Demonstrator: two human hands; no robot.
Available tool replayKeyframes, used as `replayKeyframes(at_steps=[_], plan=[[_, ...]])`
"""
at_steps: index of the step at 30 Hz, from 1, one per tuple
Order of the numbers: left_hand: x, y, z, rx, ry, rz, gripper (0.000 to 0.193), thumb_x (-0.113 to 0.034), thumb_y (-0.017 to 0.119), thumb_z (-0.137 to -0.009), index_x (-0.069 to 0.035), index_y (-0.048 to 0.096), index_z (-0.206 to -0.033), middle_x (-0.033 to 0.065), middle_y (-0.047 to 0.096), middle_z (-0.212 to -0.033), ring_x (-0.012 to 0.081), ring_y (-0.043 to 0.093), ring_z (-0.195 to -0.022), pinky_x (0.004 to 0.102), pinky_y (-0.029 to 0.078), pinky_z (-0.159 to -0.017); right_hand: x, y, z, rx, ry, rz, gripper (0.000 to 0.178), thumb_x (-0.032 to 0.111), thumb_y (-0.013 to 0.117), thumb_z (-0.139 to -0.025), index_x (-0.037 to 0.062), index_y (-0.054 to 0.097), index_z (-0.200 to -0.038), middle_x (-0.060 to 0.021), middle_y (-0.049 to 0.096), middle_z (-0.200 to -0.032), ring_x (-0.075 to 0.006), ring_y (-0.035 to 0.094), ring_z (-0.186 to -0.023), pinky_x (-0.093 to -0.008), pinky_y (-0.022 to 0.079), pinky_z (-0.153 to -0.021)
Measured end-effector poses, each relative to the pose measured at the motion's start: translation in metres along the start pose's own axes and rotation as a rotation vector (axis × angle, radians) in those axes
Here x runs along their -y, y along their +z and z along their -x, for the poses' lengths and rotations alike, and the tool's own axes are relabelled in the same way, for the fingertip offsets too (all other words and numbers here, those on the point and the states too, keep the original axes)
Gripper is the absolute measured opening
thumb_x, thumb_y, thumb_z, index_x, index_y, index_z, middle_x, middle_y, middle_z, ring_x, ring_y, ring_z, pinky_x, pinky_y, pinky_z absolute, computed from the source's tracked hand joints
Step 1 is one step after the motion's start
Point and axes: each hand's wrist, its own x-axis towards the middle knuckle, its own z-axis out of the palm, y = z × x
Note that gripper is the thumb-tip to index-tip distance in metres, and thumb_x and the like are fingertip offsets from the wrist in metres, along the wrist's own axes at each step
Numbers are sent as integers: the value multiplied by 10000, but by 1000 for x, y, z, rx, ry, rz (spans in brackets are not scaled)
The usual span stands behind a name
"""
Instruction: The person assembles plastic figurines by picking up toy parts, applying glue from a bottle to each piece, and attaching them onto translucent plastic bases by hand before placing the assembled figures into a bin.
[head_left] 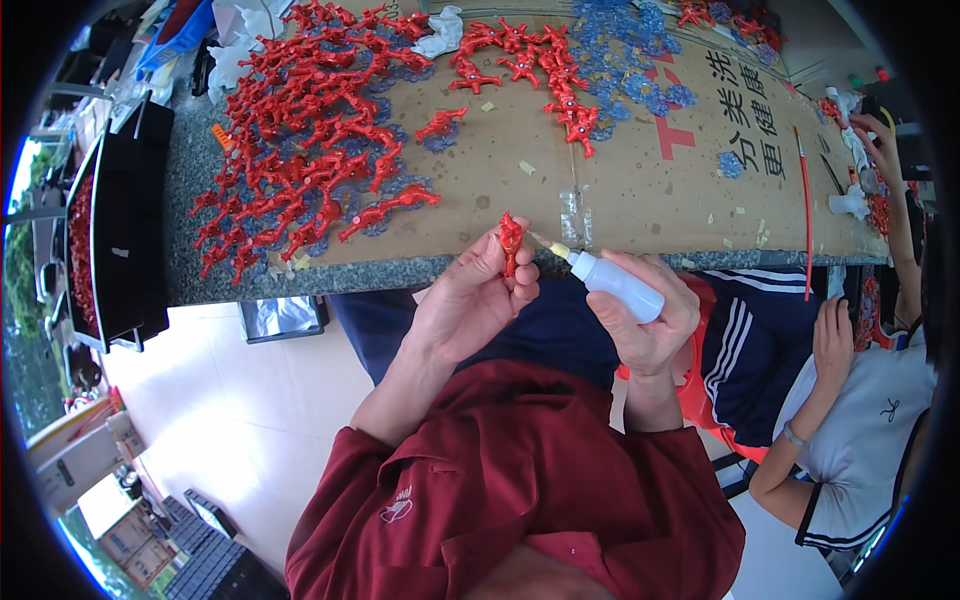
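Note:
Between the thumb and fingers of my left hand (470,300) is a small red figurine (510,240), held upright just off the table's near edge. My right hand (650,315) is wrapped round a white squeeze bottle (620,285) with a thin nozzle. The bottle is tilted to the left, and its tip (540,241) is at or very close to the figurine; I cannot tell whether they touch. Ahead and to the left, many similar red figurines (320,130) lie crowded together, some with clear bluish discs under them.
Cardboard (500,180) covers much of the table. Clear blue discs (630,50) lie in a heap at the far side. A red stick (803,200) crosses the near edge at right. A co-worker (860,400) sits to my right. A black tray (130,230) stands at left.

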Motion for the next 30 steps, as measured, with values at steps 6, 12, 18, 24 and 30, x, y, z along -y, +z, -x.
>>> replayKeyframes(at_steps=[6,12,18,24,30], plan=[[1,-1,0,12,26,-85,219,-217,481,-913,-72,485,-1077,35,510,-879,123,511,-785,243,434,-719,0,2,1,19,14,16,346,143,765,-662,-31,632,-929,-114,637,-733,-154,605,-619,-238,451,-527],[2,-4,-1,19,25,-109,231,-222,482,-912,-69,487,-1086,33,509,-881,119,505,-781,241,431,-722,0,5,0,23,18,16,338,134,762,-665,-32,632,-928,-112,637,-735,-150,604,-619,-235,448,-528],[1,-4,-2,17,24,-92,269,-227,472,-917,-56,482,-1124,32,503,-871,118,497,-768,245,429,-719,3,-1,0,13,55,-17,338,133,763,-662,-35,635,-926,-107,630,-717,-141,589,-598,-230,439,-518],[2,-5,-2,-27,20,-108,362,-218,507,-892,-49,436,-1204,27,526,-823,141,474,-736,265,387,-673,4,-1,-1,28,48,-9,340,142,764,-662,-34,637,-924,-99,622,-698,-139,581,-580,-230,431,-503],[2,-5,-2,-26,16,-115,365,-220,505,-892,-46,436,-1205,27,535,-821,143,472,-721,266,387,-674,2,1,0,28,57,8,347,152,766,-661,-27,637,-928,-98,621,-695,-140,582,-576,-231,431,-500]])
